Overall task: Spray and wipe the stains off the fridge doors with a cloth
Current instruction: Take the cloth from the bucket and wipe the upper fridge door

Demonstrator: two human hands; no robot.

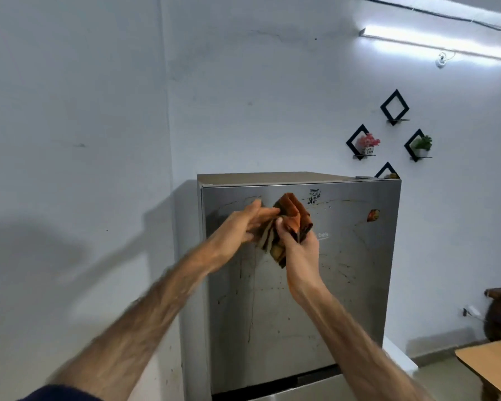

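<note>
Both hands hold a cloth up in front of the stained fridge door.
The left hand [245,224], fingers nearly straight, touches the left edge of the crumpled orange-brown cloth [294,215]. The right hand [300,253] grips its lower folds, thumb curled over them. Behind, the flat brushed-steel fridge door [344,270] carries dark drips [250,299].

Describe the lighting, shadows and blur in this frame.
Head view: the tube light is blown out to white glare; a soft arm shadow falls on the left wall; the left forearm and right forearm smear with motion blur; the cloth and fridge door look fairly sharp.
</note>
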